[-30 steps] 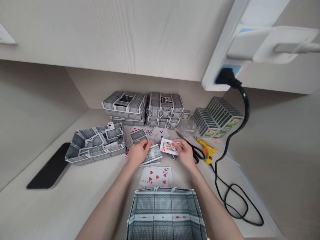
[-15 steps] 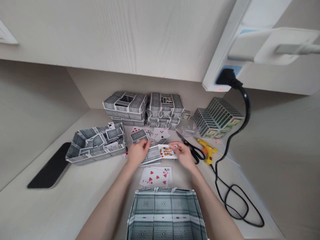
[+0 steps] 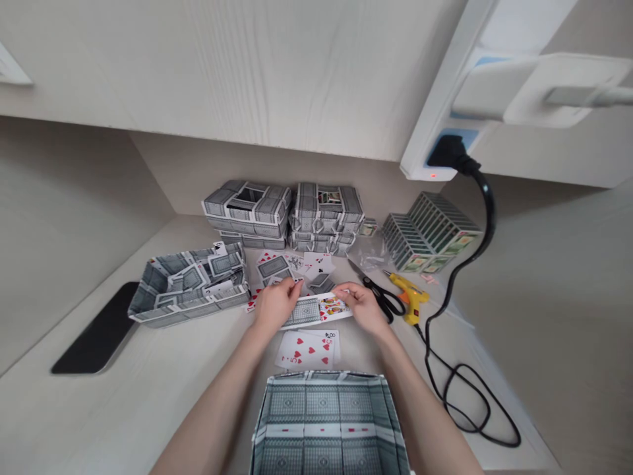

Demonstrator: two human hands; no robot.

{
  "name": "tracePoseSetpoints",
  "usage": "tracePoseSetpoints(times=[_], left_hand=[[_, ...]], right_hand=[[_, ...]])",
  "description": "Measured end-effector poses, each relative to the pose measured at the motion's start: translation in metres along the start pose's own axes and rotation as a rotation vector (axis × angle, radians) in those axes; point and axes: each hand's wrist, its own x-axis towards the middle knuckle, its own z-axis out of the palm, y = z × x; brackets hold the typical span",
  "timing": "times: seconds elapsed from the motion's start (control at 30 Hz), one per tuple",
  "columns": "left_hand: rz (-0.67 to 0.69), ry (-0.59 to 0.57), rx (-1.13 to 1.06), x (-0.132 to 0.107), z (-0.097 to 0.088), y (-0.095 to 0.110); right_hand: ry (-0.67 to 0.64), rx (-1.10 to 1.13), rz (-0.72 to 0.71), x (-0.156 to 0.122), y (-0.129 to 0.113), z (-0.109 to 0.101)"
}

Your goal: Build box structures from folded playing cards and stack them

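A strip of joined playing cards (image 3: pixel 307 311) stretches between my two hands, with a patterned back in the middle and a face card (image 3: pixel 332 306) at its right end. My left hand (image 3: pixel 277 303) pinches the left part, its fingers covering that end. At the upper right edge, my right hand (image 3: pixel 360 305) grips the face card between thumb and fingers. Just below the strip lie a five of hearts (image 3: pixel 309 350) and an eight, overlapping. Loose cards (image 3: pixel 274 266) are scattered behind my hands. Close in front of me stands an open box made of cards (image 3: pixel 324 404).
An open card box with loose cards (image 3: pixel 190 307) stands left, beside a black phone (image 3: pixel 96 330). Black-handled scissors (image 3: pixel 383 297) and a yellow glue gun (image 3: pixel 410 298) with its cord lie right. Card-built boxes (image 3: pixel 247 210) and stacked card packs (image 3: pixel 430 232) stand behind.
The card strip has tilted, its right end now slightly higher than its left. Both hands have shifted only a little and keep their hold. The grey card behind the strip shows more.
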Motion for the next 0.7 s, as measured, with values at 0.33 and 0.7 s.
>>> tracePoseSetpoints(times=[0.33,0.7], left_hand=[[-0.078,-0.043,0.057,-0.004,-0.003,0.011],[-0.102,-0.082,0.096,-0.004,-0.007,0.015]], right_hand=[[0.073,-0.007,-0.039,-0.001,0.006,0.01],[-0.136,0.06,0.174,-0.005,-0.003,0.008]])
